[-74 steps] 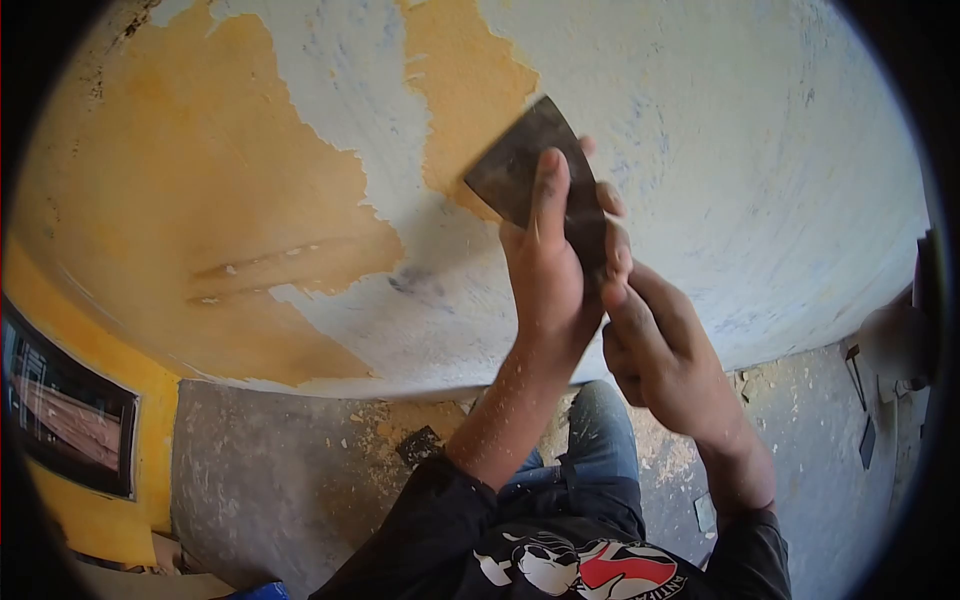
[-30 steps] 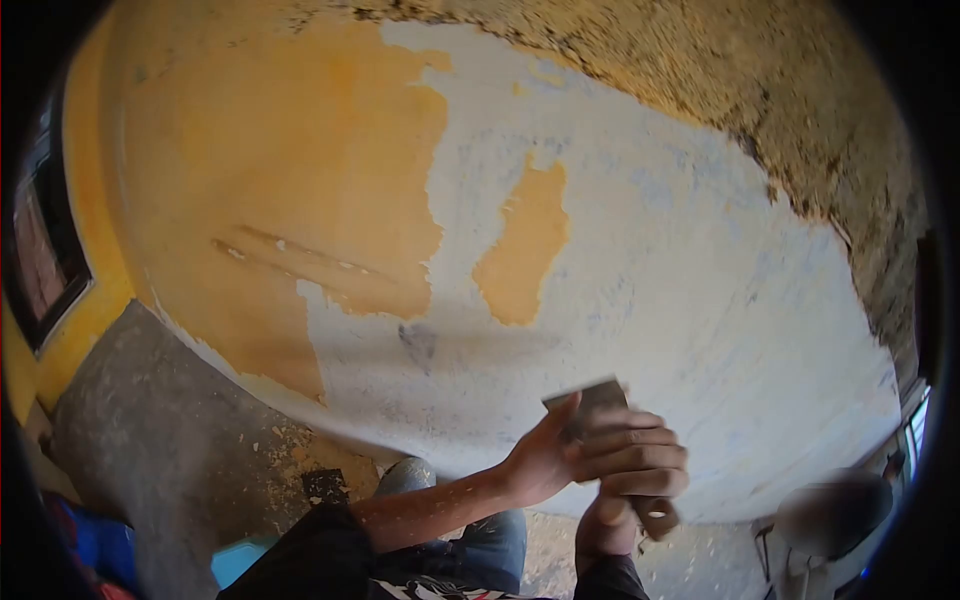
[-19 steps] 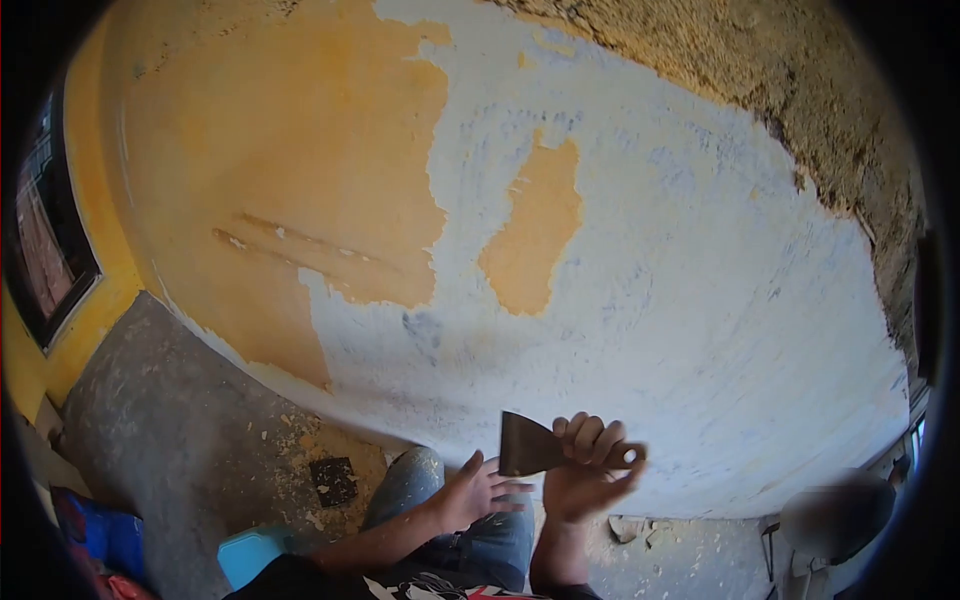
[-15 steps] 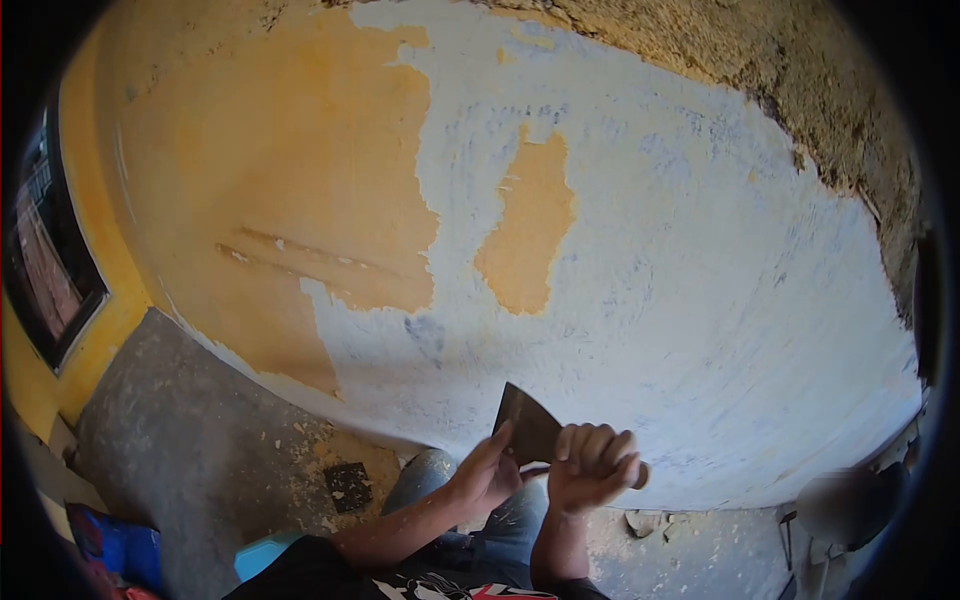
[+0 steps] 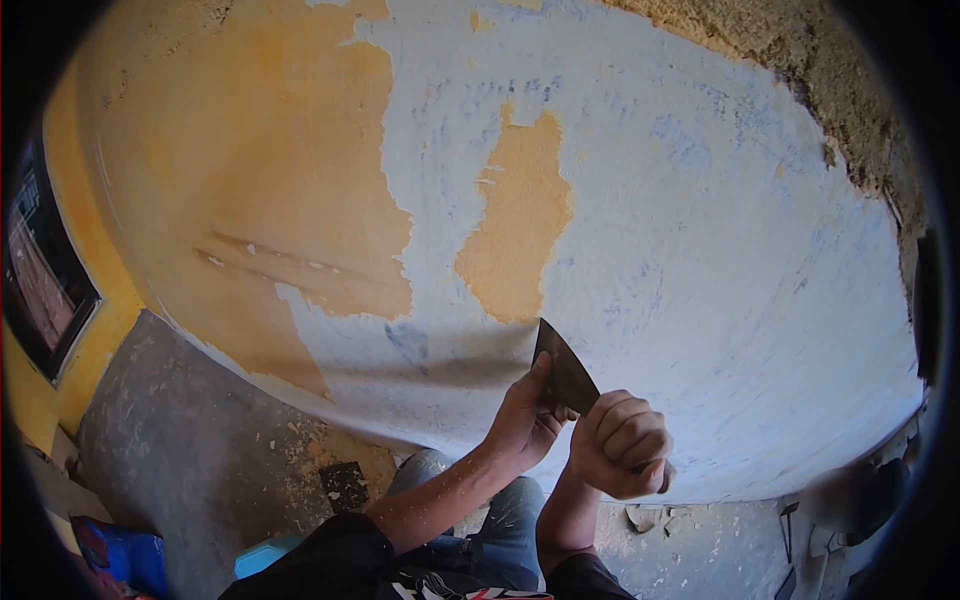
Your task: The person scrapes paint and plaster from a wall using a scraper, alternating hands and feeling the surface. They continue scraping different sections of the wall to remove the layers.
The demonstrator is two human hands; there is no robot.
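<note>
Both my hands are on a paint scraper [image 5: 567, 377] with a wide dark blade. My right hand [image 5: 622, 444] is wrapped round its handle, most of which is hidden in the fist. My left hand [image 5: 526, 418] grips the blade's near side, thumb on the face and fingers behind. The blade's upper corner overlaps the wall just below an island of yellow paint [image 5: 520, 220]. Around that island the wall [image 5: 680, 270] is scraped to a pale bluish white. To the left a larger area of yellow paint [image 5: 270, 160] has a ragged edge and two brown scratches.
Rough bare plaster [image 5: 790, 50] runs along the wall's upper right. A dark-framed window [image 5: 85, 325] is at the left. Paint flakes litter the grey floor [image 5: 180, 410], with a blue bag [image 5: 135, 555] and a light-blue object [image 5: 262, 555] nearby. My knees are below my hands.
Both hands have moved up and slightly right with the scraper, bringing its blade up to the yellow island's lower end. My view has shifted a little.
</note>
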